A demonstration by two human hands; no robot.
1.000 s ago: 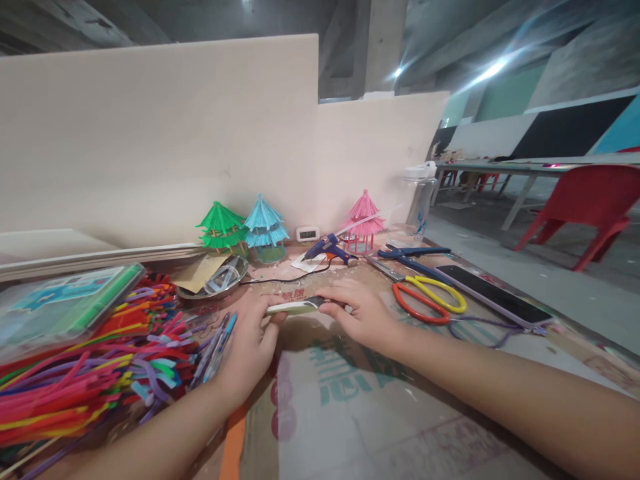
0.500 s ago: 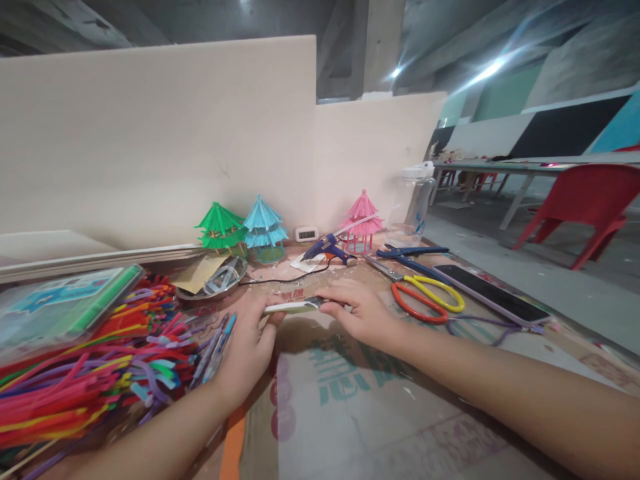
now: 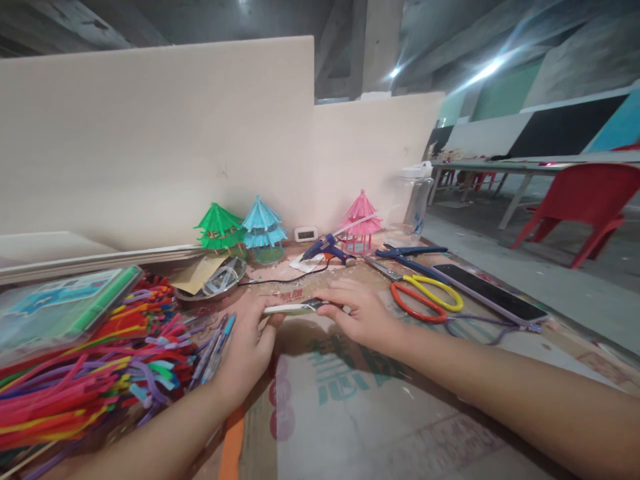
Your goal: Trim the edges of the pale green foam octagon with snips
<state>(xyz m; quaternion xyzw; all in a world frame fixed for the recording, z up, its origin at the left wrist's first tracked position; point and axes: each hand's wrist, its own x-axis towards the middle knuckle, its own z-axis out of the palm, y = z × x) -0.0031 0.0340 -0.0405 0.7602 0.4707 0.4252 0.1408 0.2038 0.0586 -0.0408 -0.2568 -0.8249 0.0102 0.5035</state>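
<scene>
Over the cardboard-covered table, my left hand [image 3: 247, 350] pinches a thin, flat strip with a pale edge [image 3: 285, 309] between thumb and fingers. My right hand [image 3: 363, 313] is closed at the strip's other end, thumb and fingertips on a small dark piece [image 3: 313, 303] whose kind I cannot make out. The two hands face each other, a short gap apart. Beside my left wrist lie several pens [image 3: 215, 350]. Scissors with one orange and one yellow handle [image 3: 419, 303] lie beyond my right hand.
Left are bundled pipe cleaners [image 3: 75, 393], a plastic case [image 3: 60, 310] and a metal dish [image 3: 220, 280]. Behind stand green [image 3: 219, 223], blue [image 3: 263, 227] and pink [image 3: 363, 217] little pavilions, with a glue gun [image 3: 325, 248]. A phone [image 3: 487, 292], pliers [image 3: 413, 252] and bottle [image 3: 413, 203] are right.
</scene>
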